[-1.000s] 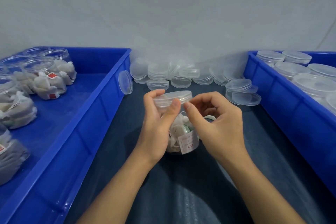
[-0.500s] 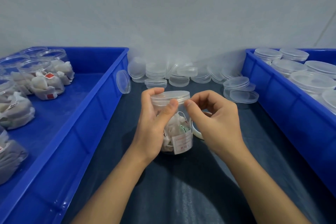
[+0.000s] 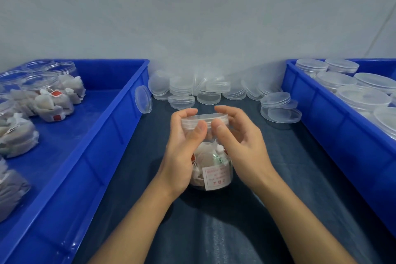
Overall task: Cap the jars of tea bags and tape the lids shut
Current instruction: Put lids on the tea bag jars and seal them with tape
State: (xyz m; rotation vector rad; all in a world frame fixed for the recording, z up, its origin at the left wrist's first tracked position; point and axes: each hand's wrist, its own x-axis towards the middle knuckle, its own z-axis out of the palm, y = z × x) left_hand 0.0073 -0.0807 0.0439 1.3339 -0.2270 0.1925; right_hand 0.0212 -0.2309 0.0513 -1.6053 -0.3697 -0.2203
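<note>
- Standing upright on the dark cloth (image 3: 214, 231) between the two forearms: the clear jar (image 3: 211, 169) of tea bags, white label facing the camera, lid (image 3: 204, 119) already seated on its mouth.
- Gripping the jar from the near-left side: the left hand (image 3: 182, 152), thumb pressing on the lid's near rim, fingers curling round the far side.
- Wrapping round the lid from the right: the right hand (image 3: 242, 146), fingers curved over the far rim, thumb touching the near rim just beside the left thumb.
- Differing from half a second back: right hand no longer pinching thumb to forefinger beside the rim, now opened out and cupping the lid; left hand holding as before, jar staying in the same spot.
- Reading this, as a judgement, as tape being smoothed down round the lid seam, or the lid being tightened; not possible to tell which, no tape strip or roll showing clearly now.
- Meaning for the task: this jar capped, sealing either under way or nearly finished.
- Waiting to the left in the left blue bin (image 3: 92, 135): uncapped jars (image 3: 51, 96) of tea bags, so plenty of work remaining.
- Lying farther back by the wall: loose lids (image 3: 192, 92), stacked and scattered.
- Sitting to the right in the right blue bin (image 3: 334, 135): capped jars (image 3: 362, 96), presumably finished.
</note>
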